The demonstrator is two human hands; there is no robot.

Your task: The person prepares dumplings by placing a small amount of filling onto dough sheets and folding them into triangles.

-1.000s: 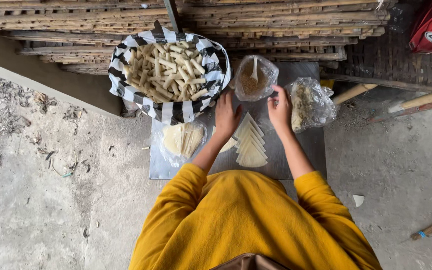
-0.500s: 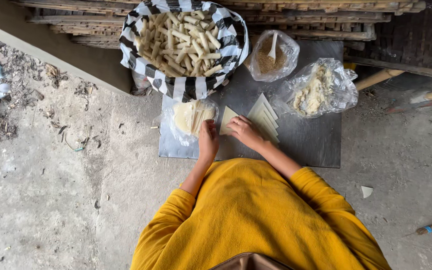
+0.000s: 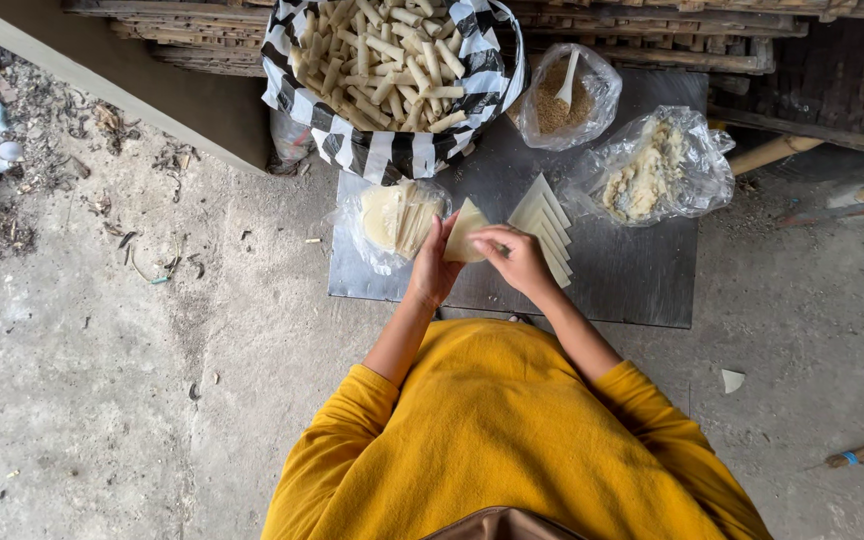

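Both my hands hold one pale triangular wrapper sheet (image 3: 468, 229) over the dark metal board (image 3: 642, 280). My left hand (image 3: 434, 268) grips its left side and my right hand (image 3: 518, 256) pinches its right edge. Right of my hands lies a fanned row of more triangular wrappers (image 3: 547, 228). Left of them sits a clear bag with a stack of round pale sheets (image 3: 392, 218).
A black-and-white striped bag of rolled pale sticks (image 3: 392, 55) stands at the board's far left. A bag of brown crumbs with a white spoon (image 3: 564, 98) and a bag of pale mash (image 3: 652, 172) lie behind. Wooden slats (image 3: 652, 30) run along the back. Concrete floor all around.
My hands came back from the far bags to the wrappers, picked one triangular sheet off the row and now hold it between them near the board's front.
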